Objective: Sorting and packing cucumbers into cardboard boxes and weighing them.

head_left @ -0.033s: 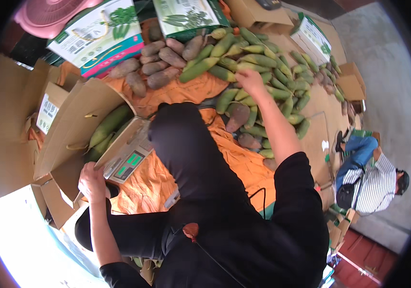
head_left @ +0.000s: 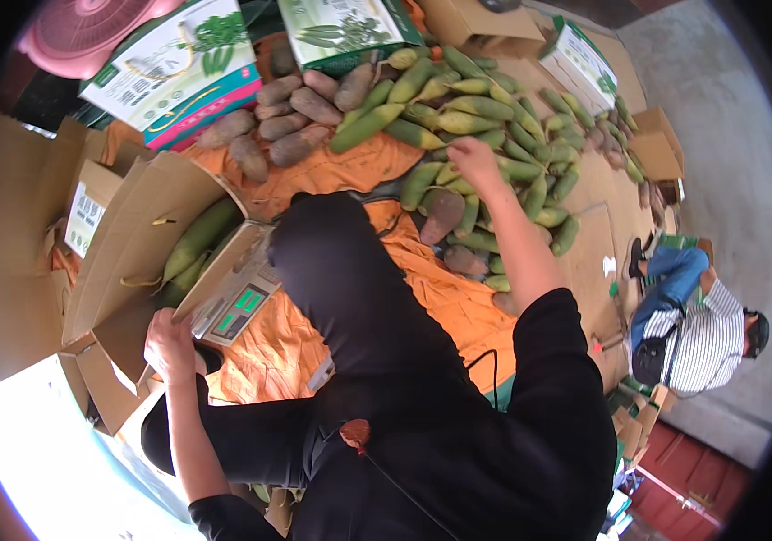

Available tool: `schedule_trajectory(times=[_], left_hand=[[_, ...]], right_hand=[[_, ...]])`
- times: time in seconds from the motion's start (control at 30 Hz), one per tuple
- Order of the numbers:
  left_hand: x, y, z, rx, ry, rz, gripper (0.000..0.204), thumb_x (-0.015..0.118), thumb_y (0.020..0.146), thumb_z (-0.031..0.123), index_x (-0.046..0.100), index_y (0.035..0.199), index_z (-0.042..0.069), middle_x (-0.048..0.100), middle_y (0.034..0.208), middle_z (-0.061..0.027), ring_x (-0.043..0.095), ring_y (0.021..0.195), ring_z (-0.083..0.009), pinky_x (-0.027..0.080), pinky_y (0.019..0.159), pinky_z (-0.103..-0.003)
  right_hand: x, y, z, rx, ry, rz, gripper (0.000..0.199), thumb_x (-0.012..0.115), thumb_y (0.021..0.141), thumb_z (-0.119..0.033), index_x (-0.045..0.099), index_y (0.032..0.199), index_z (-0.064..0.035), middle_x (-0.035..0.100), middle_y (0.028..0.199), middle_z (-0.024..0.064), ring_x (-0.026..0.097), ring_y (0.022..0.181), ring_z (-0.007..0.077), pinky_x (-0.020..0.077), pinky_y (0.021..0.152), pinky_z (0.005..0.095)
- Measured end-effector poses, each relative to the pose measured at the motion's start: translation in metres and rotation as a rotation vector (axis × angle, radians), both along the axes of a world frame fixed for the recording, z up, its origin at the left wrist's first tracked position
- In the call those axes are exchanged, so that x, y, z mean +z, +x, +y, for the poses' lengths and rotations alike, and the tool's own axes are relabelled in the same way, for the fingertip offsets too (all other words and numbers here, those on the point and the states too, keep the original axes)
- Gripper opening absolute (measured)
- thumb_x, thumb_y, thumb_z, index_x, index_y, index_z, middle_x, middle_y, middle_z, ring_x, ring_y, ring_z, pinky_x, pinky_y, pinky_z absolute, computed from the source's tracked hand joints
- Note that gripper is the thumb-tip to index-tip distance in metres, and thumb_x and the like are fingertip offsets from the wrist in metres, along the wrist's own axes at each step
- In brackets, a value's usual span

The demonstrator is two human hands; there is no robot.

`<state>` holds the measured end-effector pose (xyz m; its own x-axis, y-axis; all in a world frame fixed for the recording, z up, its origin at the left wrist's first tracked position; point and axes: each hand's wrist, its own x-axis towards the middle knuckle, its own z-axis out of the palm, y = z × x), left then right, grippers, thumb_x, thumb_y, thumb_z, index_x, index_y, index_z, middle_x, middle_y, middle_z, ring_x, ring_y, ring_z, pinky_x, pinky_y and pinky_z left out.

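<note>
**Right hand over the pile, left at the box**

Heap of long green fruits (head_left: 494,117) spread across orange cloth (head_left: 359,167), long axes mostly slanting away. Open cardboard box (head_left: 147,243) at left, more green ones inside. Digital scale (head_left: 237,302) just beside it. Right hand (head_left: 474,162) reaching into heap, fingers curled down; grip impossible to tell. Left hand (head_left: 170,343) gripping box flap edge.

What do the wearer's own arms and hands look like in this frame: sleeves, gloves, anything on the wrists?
Both arms wear black sleeves pushed up near the elbows, leaving the forearms bare. The left hand and right hand are bare: no gloves, and no watch, band or ring shows. The black top has a thin black cable running across it.
</note>
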<state>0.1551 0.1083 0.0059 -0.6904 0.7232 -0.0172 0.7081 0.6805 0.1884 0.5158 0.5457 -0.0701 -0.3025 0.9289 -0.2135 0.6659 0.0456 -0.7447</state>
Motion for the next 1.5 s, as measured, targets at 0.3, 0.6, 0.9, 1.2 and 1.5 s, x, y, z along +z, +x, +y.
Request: schedule_trajectory(times=[0.3, 0.6, 0.9, 1.2, 1.5], left_hand=[[0.003, 0.003, 0.007, -0.009, -0.005, 0.049, 0.020, 0.068, 0.074, 0.014, 0.056, 0.089, 0.006, 0.060, 0.082, -0.0124, 0.059, 0.077, -0.0349, 0.046, 0.065, -0.043], [-0.002, -0.005, -0.006, -0.018, -0.049, 0.088, 0.021, 0.068, 0.077, 0.018, 0.056, 0.089, 0.006, 0.061, 0.084, -0.0119, 0.060, 0.076, -0.0351, 0.048, 0.064, -0.043], [-0.010, -0.007, -0.004, -0.023, -0.010, 0.099, 0.019, 0.066, 0.074, 0.014, 0.055, 0.086, 0.004, 0.059, 0.083, -0.0140, 0.059, 0.076, -0.0368, 0.047, 0.064, -0.044], [-0.005, 0.000, 0.005, 0.014, -0.014, 0.059, 0.019, 0.068, 0.072, 0.013, 0.056, 0.084, 0.006, 0.059, 0.080, -0.0124, 0.058, 0.077, -0.0350, 0.046, 0.065, -0.042], [-0.001, 0.002, 0.007, -0.014, 0.035, 0.046, 0.015, 0.066, 0.074, 0.010, 0.056, 0.082, 0.004, 0.058, 0.078, -0.0130, 0.057, 0.075, -0.0354, 0.044, 0.065, -0.043]], right_hand=[[-0.131, 0.201, -0.119, -0.303, -0.350, -0.395, 0.024, 0.062, 0.081, -0.021, 0.066, 0.096, -0.0023, 0.065, 0.074, 0.0095, 0.061, 0.057, 0.0217, 0.0470, 0.052, 0.0354], [-0.147, 0.168, -0.142, -0.502, -0.613, -0.201, 0.020, 0.060, 0.083, -0.015, 0.063, 0.101, -0.0061, 0.065, 0.081, 0.0071, 0.062, 0.062, 0.0191, 0.0476, 0.054, 0.0348], [-0.145, 0.110, -0.077, -0.366, -0.231, -0.100, 0.069, 0.077, 0.072, -0.024, 0.046, 0.127, 0.0013, 0.058, 0.117, 0.0197, 0.056, 0.109, 0.0289, 0.0462, 0.089, 0.0336], [-0.126, 0.058, -0.059, -0.416, -0.285, -0.398, 0.098, 0.085, 0.057, -0.035, 0.035, 0.136, -0.0059, 0.047, 0.132, 0.0163, 0.045, 0.123, 0.0325, 0.0402, 0.100, 0.0436], [-0.090, 0.019, -0.093, -0.217, -0.042, -0.369, 0.086, 0.084, 0.054, -0.027, 0.042, 0.126, -0.0053, 0.052, 0.120, 0.0161, 0.047, 0.116, 0.0341, 0.0416, 0.095, 0.0442]])
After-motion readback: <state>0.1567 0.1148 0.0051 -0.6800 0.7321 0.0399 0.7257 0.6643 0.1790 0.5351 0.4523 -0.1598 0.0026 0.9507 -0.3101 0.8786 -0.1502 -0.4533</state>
